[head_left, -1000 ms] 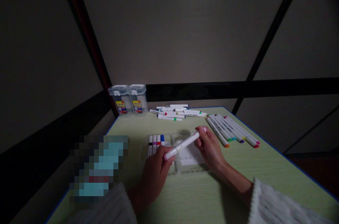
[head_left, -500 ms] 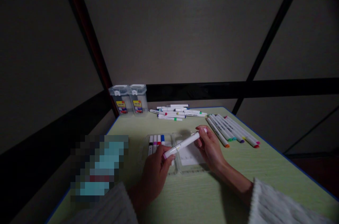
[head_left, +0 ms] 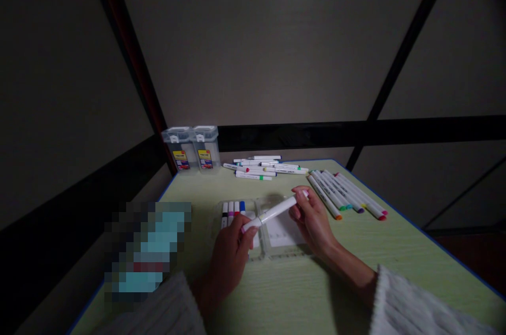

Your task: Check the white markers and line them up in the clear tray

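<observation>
A white marker [head_left: 276, 210] with a pinkish end is held slantwise between both hands. My left hand [head_left: 231, 253] pinches its lower, pink end, while my right hand [head_left: 314, 221] grips the raised other end with fingers and thumb. Beneath the hands lies an opened clear plastic case [head_left: 265, 256]. In its left half, several markers with black, purple, red and blue ends stand side by side, partly covered by my left hand. A white sheet [head_left: 281, 232] shows in the right half.
Several larger white markers [head_left: 336, 192] with coloured ends lie in a row at the right. A loose pile of markers [head_left: 269, 169] is at the back. Two clear lidded boxes [head_left: 192, 150] stand at the back left. A blurred-out item [head_left: 158, 245] lies left.
The marker has turned slightly in my fingers, so its printed marks show less. Both hands keep nearly the same place and hold.
</observation>
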Demonstrator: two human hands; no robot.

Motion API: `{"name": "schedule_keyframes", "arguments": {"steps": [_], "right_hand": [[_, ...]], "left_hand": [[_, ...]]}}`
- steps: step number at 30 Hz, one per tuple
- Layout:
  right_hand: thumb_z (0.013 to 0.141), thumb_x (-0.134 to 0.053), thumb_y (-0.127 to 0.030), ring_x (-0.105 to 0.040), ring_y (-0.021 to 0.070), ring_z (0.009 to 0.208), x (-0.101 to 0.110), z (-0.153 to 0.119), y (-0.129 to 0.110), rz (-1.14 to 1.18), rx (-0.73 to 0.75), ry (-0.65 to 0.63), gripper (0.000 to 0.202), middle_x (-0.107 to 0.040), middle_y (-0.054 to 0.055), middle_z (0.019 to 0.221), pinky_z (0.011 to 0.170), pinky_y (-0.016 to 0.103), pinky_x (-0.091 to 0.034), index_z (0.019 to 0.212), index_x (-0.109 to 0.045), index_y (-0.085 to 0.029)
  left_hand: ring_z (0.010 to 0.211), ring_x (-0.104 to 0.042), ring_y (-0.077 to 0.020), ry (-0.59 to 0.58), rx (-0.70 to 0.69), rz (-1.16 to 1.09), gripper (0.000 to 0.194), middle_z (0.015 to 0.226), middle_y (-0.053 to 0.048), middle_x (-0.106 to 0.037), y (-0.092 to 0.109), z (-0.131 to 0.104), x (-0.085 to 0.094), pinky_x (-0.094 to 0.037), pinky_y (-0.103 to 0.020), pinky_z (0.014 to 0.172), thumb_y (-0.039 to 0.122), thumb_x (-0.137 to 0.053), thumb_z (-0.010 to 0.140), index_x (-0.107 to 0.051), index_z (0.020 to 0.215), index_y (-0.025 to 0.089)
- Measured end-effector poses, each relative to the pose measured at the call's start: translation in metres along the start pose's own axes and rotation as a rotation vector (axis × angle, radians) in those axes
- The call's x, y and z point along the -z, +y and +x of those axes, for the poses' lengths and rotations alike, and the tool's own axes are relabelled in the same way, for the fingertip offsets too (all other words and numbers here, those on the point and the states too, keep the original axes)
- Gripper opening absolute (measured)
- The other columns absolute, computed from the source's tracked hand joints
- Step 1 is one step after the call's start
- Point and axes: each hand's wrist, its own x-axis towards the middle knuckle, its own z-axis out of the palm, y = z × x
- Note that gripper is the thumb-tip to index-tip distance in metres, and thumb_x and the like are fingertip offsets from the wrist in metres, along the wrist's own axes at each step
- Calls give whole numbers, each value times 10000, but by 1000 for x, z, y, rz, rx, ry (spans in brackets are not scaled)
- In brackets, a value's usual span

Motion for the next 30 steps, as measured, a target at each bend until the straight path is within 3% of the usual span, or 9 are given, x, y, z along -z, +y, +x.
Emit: {"name": "schedule_keyframes", "arguments": {"steps": [13, 24, 30], "right_hand": [[718, -597, -437, -265, 69, 374, 2, 0, 2, -31, 38, -40, 266, -347, -106, 402, 404, 209, -163, 806, -469, -221], [719, -591, -382, -302, 94, 413, -1, -4, -4, 53, 4, -129, 276, -381, -82, 457, 450, 233, -230, 933, -499, -233], [719, -566, -331, -311, 99, 427, -3, -5, -8, 121, -5, -158, 264, -406, -64, 489, 465, 241, -233, 953, -504, -226]], "left_hand": [[350, -381, -71, 33, 7, -54, 340, 373, 70, -393, -5, 3, -2, -325, -204, 467, 371, -316, 829, -415, 560, 190], [267, -301, -47, 91, 227, -239, 453, 309, 77, -330, 5, 4, -3, -222, -169, 315, 560, -338, 740, -396, 499, 181], [262, -300, -40, 99, 239, -251, 464, 326, 76, -343, 10, 5, -2, -221, -168, 305, 588, -347, 711, -381, 487, 183]]}}
